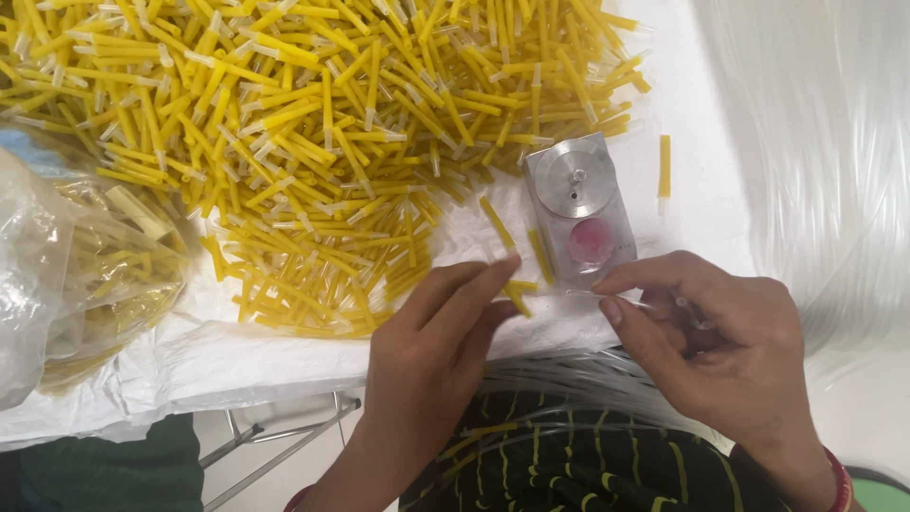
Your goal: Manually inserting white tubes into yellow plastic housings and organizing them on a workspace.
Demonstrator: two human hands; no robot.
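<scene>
Huge heap of little yellow plastic tubes (313, 123) with clear tips is spread over a white sheet (227, 356) covering the table, and it fills most of the top left of the view. The left hand (445, 322) is at the near edge of that heap, fingers stretched out and close together, fingertips pressing on one yellow tube (517, 296) that lies on the sheet just left of a small metal block (580, 209). That block stands right beside the pile and has a round steel disc on top and a pink round pad below it. The right hand (706, 346) is just below and right of the block, thumb and forefinger pinched together on a thin clear tube (626, 299), which is hard to make out against the sheet. A few loose yellow tubes sit around the block, including one lone piece (664, 171) off to its right. On the far left there's a clear plastic bag (66, 275) stuffed with more yellow tubes. Clear plastic film (825, 142) hangs on the right side.
</scene>
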